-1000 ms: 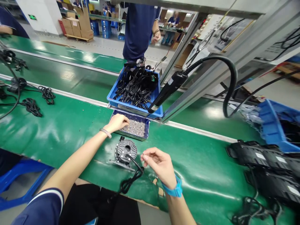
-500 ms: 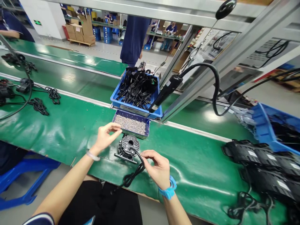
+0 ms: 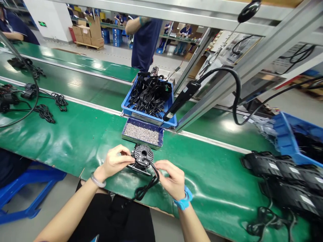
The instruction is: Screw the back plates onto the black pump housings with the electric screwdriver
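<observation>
A round black ribbed device [image 3: 143, 155] with a hole in its middle and a flat bracket below sits on the green bench top. From its face runs a black cable [image 3: 154, 169], bundled near the bench's front edge. My right hand [image 3: 172, 178] has the cable pinched close to the device. At the device's left side, my left hand [image 3: 117, 161] has thumb and fingertips together; anything between them is too small to make out. Just behind the device stands a dark blue tray [image 3: 161, 138] filled with small silvery screws [image 3: 141, 133].
A blue bin [image 3: 126, 107] of black cables stands behind the tray. Over it hangs a black power screwdriver [image 3: 182, 100] beside a metal post [image 3: 199, 104]. Black housings [image 3: 280, 171] lie at right, coiled cables [image 3: 45, 113] at left. A person [image 3: 146, 43] stands across the bench.
My left hand has come down from the screw tray's front corner to the device's left side. My right hand stays at the cable. The person opposite has raised an arm.
</observation>
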Action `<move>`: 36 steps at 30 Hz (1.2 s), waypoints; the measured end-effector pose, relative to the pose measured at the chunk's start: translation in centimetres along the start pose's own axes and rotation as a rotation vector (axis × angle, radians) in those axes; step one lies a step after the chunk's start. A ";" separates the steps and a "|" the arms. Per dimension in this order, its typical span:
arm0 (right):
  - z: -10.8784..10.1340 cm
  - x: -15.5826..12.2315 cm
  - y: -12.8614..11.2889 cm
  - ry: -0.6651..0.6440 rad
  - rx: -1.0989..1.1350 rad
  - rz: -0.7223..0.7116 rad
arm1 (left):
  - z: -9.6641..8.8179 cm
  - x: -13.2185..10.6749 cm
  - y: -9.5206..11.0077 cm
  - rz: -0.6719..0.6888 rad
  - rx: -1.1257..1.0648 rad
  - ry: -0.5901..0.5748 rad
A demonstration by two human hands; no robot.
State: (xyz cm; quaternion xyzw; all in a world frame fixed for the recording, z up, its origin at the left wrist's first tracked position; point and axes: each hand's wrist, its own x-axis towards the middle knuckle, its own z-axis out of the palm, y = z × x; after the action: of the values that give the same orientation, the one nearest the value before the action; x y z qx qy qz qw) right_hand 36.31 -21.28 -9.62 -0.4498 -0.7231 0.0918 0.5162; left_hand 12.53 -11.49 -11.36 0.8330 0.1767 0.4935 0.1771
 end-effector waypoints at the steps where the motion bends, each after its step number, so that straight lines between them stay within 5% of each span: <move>1: 0.0 0.0 0.2 -0.015 -0.010 -0.034 | 0.0 -0.1 -0.1 0.003 -0.006 -0.011; 3: 0.0 -0.1 0.7 -0.040 -0.032 -0.093 | 0.3 -0.4 -0.3 -0.082 -0.081 -0.021; 8: 0.2 -0.9 1.8 -0.084 -0.073 -0.162 | 1.2 -0.8 -1.0 -0.545 -0.419 -0.035; 11: 0.0 -1.9 2.4 -0.101 -0.051 -0.143 | 1.2 -0.8 -2.3 -0.672 -0.549 -0.084; 15: -0.8 -1.6 3.9 -0.087 -0.106 0.035 | 1.5 0.9 -5.9 -0.649 -0.395 -0.189; 17: -0.9 0.0 5.5 -0.131 -0.181 0.146 | 2.4 2.9 -8.1 -0.613 -0.148 -0.364; 21: 0.8 5.1 10.3 -0.375 -0.317 0.320 | 5.7 7.8 -11.3 -0.556 0.213 -0.780; 26: 4.3 8.6 14.5 -0.710 -0.418 0.495 | 8.3 10.7 -11.9 -0.586 0.313 -0.990; 30: 4.9 8.7 14.5 -0.772 -0.414 0.562 | 7.3 10.9 -10.8 -0.563 0.356 -1.008; 36: 2.6 7.6 11.5 -0.494 -0.194 0.566 | 4.6 10.1 -8.6 -0.522 0.391 -0.804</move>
State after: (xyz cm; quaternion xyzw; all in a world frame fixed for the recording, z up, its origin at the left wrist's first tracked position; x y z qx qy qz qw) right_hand 40.09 -8.08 -12.63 -0.6425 -0.6782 0.2675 0.2360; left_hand 20.15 0.21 -9.77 0.9025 0.3855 0.0314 0.1893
